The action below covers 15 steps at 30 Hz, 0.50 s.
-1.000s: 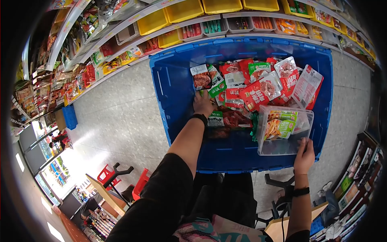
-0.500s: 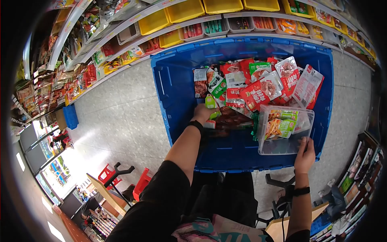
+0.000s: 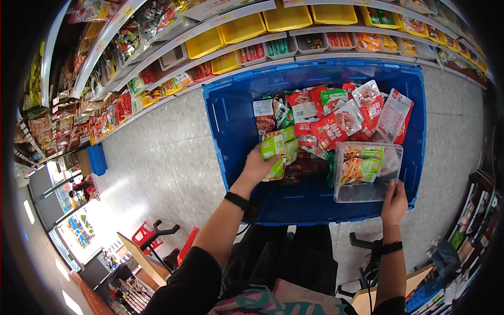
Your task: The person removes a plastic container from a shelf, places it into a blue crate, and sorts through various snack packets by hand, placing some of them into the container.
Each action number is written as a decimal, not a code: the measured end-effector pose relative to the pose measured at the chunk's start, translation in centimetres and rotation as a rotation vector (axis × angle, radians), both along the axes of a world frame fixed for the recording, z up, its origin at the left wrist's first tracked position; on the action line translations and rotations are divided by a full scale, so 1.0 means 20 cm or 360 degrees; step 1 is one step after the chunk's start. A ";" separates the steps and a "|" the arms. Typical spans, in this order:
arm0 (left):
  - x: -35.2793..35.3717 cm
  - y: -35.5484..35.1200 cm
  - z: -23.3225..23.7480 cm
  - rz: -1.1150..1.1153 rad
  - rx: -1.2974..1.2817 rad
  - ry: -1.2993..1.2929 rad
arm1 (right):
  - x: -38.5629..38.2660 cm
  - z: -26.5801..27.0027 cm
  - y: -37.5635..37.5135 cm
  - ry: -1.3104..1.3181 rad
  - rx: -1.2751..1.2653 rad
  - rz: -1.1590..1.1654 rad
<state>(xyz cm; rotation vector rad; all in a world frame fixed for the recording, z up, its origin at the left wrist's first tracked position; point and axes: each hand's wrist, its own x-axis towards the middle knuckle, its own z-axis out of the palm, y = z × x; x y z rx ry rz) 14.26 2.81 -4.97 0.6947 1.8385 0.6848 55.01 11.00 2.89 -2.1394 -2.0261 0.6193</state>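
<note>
My left hand (image 3: 258, 164) is closed on green snack packets (image 3: 279, 148), lifted over the left part of a big blue crate (image 3: 236, 94). A clear plastic bin (image 3: 345, 194) sits tilted over the crate's right side, its near right edge gripped by my right hand (image 3: 395, 201). Inside that bin lie a few green-and-yellow snack packets (image 3: 362, 167). Red, white and green food pouches (image 3: 336, 126) are heaped along the far side of the crate. Dark reddish packets (image 3: 296, 169) lie low in it, partly behind my left hand's packets.
Beyond the crate, shelves hold yellow bins (image 3: 244, 29) and bins of packaged snacks (image 3: 278, 47). More hanging snack packs (image 3: 58, 126) line the left. A small blue basket (image 3: 96, 159) and a red stool (image 3: 144, 235) stand on the floor at left; a wooden table edge (image 3: 142, 257) is nearby.
My left hand has come up and slightly toward me from the pile, now with green packets in its grip. My right hand stays on the clear bin. The view has shifted slightly.
</note>
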 end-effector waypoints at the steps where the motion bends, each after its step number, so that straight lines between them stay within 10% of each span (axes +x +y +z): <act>1: -0.02 0.01 0.04 -0.0011 0.0002 0.0000 | 0.00 0.00 0.00 -0.0009 0.0010 0.0009; 15: 0.39 0.40 0.59 -0.0336 0.0281 -0.1172 | -0.01 0.01 0.00 -0.0008 0.0004 0.0032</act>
